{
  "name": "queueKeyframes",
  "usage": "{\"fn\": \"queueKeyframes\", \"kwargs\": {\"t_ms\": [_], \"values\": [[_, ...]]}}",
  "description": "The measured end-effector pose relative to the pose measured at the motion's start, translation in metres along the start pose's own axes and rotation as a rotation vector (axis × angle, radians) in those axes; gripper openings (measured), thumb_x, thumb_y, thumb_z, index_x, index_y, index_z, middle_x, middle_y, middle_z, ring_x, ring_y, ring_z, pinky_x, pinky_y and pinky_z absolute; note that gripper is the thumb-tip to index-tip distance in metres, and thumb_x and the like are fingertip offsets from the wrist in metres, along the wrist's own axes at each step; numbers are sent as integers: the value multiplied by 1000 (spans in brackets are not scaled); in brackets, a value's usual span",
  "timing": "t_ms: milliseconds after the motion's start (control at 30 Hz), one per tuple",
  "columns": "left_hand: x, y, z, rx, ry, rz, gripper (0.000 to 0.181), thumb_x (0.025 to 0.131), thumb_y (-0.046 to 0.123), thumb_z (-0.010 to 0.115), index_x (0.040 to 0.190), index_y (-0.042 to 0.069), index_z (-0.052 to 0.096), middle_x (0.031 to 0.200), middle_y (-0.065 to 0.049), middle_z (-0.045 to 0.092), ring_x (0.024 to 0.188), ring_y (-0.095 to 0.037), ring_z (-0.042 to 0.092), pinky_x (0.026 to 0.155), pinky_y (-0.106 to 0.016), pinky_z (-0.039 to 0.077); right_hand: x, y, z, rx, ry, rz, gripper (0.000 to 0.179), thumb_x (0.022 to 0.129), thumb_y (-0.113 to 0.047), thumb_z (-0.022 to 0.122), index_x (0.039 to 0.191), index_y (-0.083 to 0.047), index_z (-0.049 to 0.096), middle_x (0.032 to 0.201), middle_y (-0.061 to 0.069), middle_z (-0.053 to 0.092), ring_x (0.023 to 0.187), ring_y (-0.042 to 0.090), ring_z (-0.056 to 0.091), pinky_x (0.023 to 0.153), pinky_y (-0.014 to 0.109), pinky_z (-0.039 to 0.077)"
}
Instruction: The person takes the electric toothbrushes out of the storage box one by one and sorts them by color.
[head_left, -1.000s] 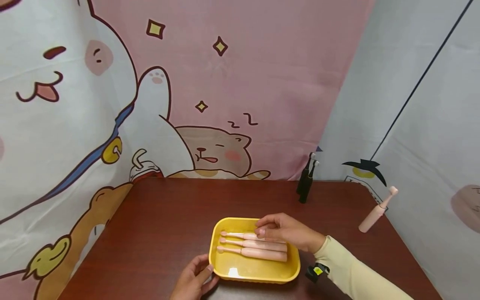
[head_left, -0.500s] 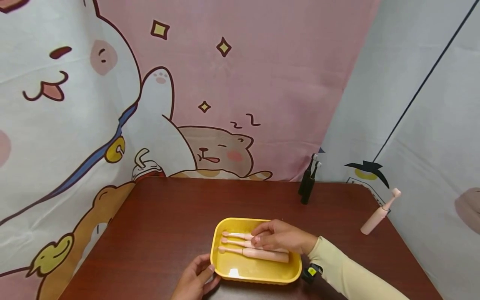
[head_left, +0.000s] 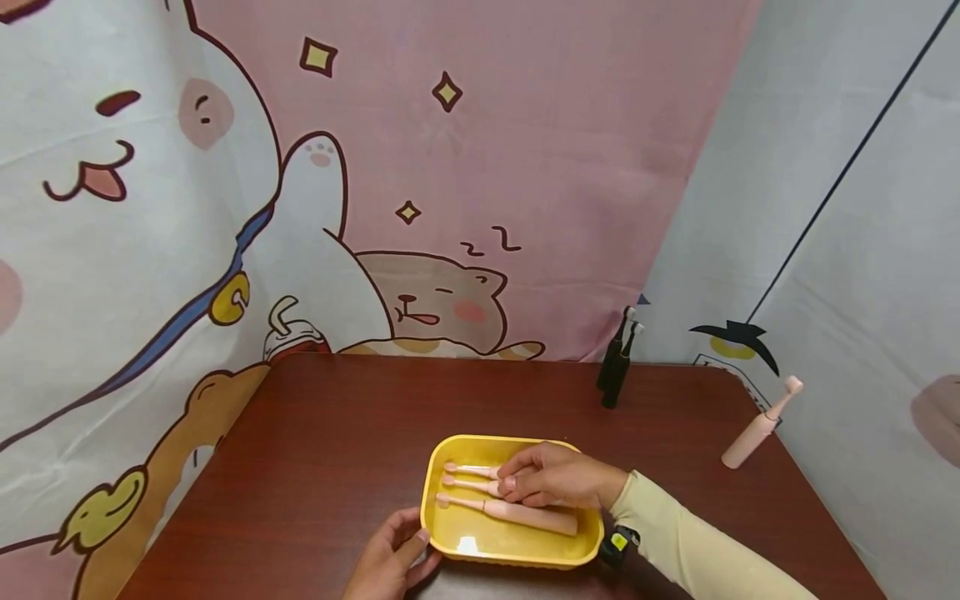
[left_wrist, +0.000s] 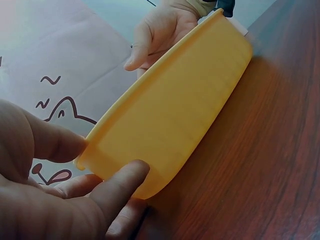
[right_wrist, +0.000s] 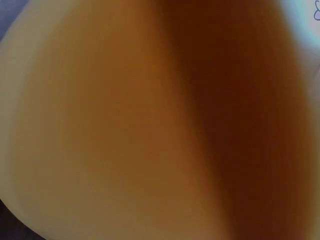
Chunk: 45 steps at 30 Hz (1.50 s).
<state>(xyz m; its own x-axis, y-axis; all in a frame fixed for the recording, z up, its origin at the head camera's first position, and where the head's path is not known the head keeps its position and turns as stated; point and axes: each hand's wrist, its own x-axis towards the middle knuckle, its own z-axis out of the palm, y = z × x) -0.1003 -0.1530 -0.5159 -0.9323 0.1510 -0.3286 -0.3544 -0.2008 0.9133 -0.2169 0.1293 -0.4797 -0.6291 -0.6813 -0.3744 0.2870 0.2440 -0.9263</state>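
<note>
Near slim pink toothbrush (head_left: 530, 516) swung askew — likely arranging; left hand (head_left: 386, 557) clamps yellow plastic tray (head_left: 517, 547); right hand (head_left: 562, 477) — grip unclear, next needs gentle pinch.

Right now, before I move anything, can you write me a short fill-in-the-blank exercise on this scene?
The left grip touches the ____ tray.
Inside it, ____ pink toothbrushes show.
The pair of brushes near the back edge of the table has handles coloured ____.
In the head view, the lone pink toothbrush outside the tray is toward the ____ side.

Missing words: yellow; three; black; right.
</note>
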Motion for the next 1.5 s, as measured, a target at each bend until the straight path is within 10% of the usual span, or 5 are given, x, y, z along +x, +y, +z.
{"fn": "queueKeyframes", "kwargs": {"t_ms": [1500], "values": [[-1,-4,-1,-19,-38,36,54,99,11,59,139,-13,32,139,-29,45,113,-18,57,96,-41,56,10,22,12,-195,-300,-13,26,92,-14,70,116,-6,72,99,-3,72,78,3,59,68,14,50]]}}
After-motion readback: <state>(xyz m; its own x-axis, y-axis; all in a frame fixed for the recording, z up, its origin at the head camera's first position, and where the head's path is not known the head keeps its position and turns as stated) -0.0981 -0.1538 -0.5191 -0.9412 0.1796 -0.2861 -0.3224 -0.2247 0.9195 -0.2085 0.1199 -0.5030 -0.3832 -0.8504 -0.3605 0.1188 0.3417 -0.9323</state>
